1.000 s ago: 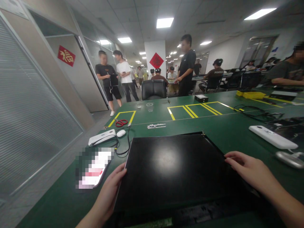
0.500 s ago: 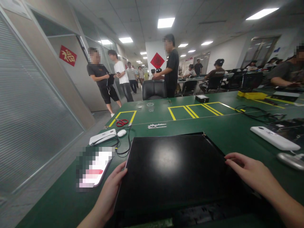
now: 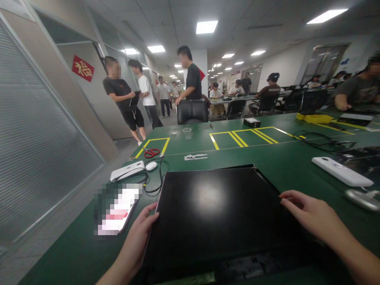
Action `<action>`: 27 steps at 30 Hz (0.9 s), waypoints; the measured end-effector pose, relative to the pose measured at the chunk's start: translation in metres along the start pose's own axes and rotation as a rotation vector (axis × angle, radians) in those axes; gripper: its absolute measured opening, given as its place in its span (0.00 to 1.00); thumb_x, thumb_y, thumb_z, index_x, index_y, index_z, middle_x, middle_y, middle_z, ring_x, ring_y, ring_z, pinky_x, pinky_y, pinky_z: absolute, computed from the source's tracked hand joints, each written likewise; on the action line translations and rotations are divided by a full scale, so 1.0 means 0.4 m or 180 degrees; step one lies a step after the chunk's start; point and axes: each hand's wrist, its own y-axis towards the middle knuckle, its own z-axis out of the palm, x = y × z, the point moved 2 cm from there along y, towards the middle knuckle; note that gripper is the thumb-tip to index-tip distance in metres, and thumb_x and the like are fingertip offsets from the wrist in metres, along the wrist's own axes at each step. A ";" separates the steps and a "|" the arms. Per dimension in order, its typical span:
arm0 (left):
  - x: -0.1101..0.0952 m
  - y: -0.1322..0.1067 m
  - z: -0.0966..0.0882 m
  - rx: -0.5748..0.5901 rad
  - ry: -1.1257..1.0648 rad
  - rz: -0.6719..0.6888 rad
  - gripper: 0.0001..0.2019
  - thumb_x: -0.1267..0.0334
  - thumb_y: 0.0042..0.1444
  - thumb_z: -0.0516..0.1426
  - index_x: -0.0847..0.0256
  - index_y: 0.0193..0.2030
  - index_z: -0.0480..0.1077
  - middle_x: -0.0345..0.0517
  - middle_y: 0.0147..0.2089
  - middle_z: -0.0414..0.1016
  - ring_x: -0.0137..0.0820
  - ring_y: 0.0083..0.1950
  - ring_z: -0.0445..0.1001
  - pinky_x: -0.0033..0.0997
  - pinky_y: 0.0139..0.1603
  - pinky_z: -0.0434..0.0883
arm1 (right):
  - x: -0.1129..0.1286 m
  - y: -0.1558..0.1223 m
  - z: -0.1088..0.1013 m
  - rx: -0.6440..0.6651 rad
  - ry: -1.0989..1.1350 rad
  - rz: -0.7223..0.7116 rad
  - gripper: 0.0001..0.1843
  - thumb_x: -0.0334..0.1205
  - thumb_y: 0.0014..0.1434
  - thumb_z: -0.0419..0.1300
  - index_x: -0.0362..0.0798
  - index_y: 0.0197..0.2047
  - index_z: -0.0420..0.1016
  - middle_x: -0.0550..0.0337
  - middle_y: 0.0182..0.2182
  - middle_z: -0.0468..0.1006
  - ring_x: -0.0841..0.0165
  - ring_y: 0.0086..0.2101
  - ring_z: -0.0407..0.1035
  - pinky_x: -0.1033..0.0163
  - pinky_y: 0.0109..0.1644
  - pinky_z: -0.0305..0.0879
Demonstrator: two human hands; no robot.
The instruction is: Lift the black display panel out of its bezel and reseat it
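Observation:
A flat black display panel (image 3: 219,215) lies face up in front of me, reflecting a ceiling light in its glossy surface. My left hand (image 3: 141,229) is closed on its left edge, thumb on top and fingers partly hidden along the side. On the opposite side, my right hand (image 3: 308,211) pinches the right edge between thumb and forefinger. A dark rim shows beyond the panel's far right corner, and a green strip (image 3: 190,278) shows at its near edge. The near right part is too dark to make out.
Left on the green table (image 3: 74,247) are a phone (image 3: 121,211), a white device (image 3: 127,170), a white mouse (image 3: 151,166), cables and red scissors (image 3: 152,152). A clear cup (image 3: 187,133) stands farther back. White (image 3: 341,171) and silver devices lie right. Several people are beyond.
Both my hands and the panel have stayed almost in place. In the background, a standing person in black has moved left behind the chair, and a seated person's arm at right has shifted.

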 end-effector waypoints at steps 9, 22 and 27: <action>0.000 0.000 0.002 -0.0062 0.0040 0.0048 0.23 0.69 0.56 0.65 0.56 0.60 0.76 0.47 0.38 0.89 0.46 0.36 0.88 0.36 0.31 0.81 | 0.010 -0.001 -0.004 0.0015 -0.0018 -0.0037 0.21 0.60 0.58 0.55 0.58 0.39 0.84 0.58 0.33 0.88 0.56 0.32 0.81 0.54 0.33 0.70; -0.021 -0.029 0.013 0.0234 0.0115 0.0037 0.26 0.64 0.53 0.70 0.54 0.58 0.73 0.43 0.36 0.88 0.45 0.34 0.87 0.38 0.35 0.80 | 0.022 -0.007 -0.010 0.0101 0.0009 0.0031 0.23 0.61 0.57 0.53 0.58 0.40 0.84 0.57 0.35 0.88 0.54 0.34 0.81 0.52 0.37 0.70; -0.021 -0.029 0.013 0.0184 0.0180 0.0038 0.24 0.65 0.56 0.68 0.54 0.60 0.73 0.45 0.36 0.88 0.46 0.33 0.87 0.37 0.31 0.80 | 0.021 -0.007 -0.010 0.0037 -0.0019 -0.0029 0.23 0.61 0.58 0.53 0.58 0.40 0.84 0.57 0.34 0.88 0.54 0.34 0.81 0.53 0.36 0.70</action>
